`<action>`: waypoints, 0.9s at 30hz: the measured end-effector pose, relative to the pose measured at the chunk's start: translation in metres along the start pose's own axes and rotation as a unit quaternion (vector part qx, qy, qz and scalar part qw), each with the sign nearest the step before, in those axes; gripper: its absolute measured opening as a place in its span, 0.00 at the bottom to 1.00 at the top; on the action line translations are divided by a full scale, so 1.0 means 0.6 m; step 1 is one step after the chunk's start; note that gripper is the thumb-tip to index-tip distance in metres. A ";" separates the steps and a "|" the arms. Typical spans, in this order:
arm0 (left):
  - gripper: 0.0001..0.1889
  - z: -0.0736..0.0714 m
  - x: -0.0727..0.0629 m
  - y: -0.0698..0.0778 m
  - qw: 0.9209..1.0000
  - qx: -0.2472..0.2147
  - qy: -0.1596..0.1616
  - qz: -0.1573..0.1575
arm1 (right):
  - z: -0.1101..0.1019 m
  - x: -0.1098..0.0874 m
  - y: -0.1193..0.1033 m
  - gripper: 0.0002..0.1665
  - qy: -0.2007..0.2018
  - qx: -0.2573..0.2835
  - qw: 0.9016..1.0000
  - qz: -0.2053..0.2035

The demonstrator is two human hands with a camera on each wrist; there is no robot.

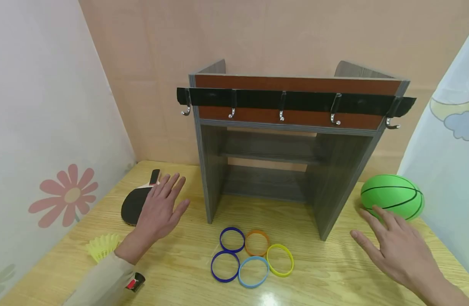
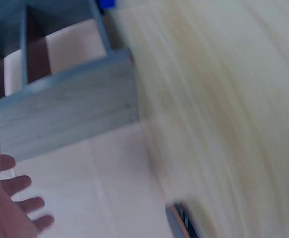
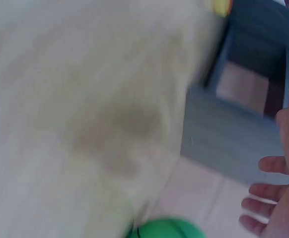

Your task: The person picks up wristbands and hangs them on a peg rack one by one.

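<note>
My left hand (image 1: 158,212), fingers straight and holding nothing, is over the table beside a black table tennis paddle (image 1: 135,206), overlapping it in the head view. On the right, my right hand (image 1: 396,244) is also empty with its fingers extended, in front of a green ball with black lines (image 1: 393,196). Between the hands lie several wristband-like rings: two dark blue ones (image 1: 212,268), an orange one (image 1: 267,243), a yellow one (image 1: 292,262) and a light blue one (image 1: 253,286). Both wrist views are blurred and show spread fingers near the grey rack.
A grey wooden rack (image 1: 338,178) stands at the back of the table (image 1: 173,272). Across its front runs a black strip (image 1: 257,96) with several metal hooks (image 1: 282,115). A yellow shuttlecock (image 1: 102,246) lies by the left forearm. Cloth walls (image 1: 150,63) enclose the table.
</note>
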State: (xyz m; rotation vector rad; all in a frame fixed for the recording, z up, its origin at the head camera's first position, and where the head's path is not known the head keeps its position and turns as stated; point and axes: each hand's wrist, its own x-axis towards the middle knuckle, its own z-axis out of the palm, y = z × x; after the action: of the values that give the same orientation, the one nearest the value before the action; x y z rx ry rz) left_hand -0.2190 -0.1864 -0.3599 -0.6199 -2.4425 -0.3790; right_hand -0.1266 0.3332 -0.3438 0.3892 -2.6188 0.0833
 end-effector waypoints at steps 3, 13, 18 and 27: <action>0.26 0.007 0.011 0.012 0.992 -0.106 0.069 0.015 | 0.015 0.001 -0.038 0.23 0.055 0.026 0.997 -0.049; 0.17 0.031 0.068 0.057 0.876 -0.394 0.265 0.082 | 0.085 0.019 -0.143 0.10 -0.010 0.188 0.978 -0.091; 0.14 0.041 0.074 0.069 0.849 -0.446 0.280 0.036 | 0.098 0.036 -0.171 0.09 -0.096 0.255 0.960 -0.063; 0.12 0.038 0.082 0.085 0.843 -0.446 0.299 0.013 | 0.108 0.051 -0.190 0.04 -0.145 0.275 0.949 -0.047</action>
State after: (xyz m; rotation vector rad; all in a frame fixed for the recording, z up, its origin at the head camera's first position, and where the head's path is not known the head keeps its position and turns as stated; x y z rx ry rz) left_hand -0.2392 -0.1169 -0.3417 -0.7420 -1.5527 -1.4906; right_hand -0.1491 0.2081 -0.3873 0.7630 -2.8259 0.7899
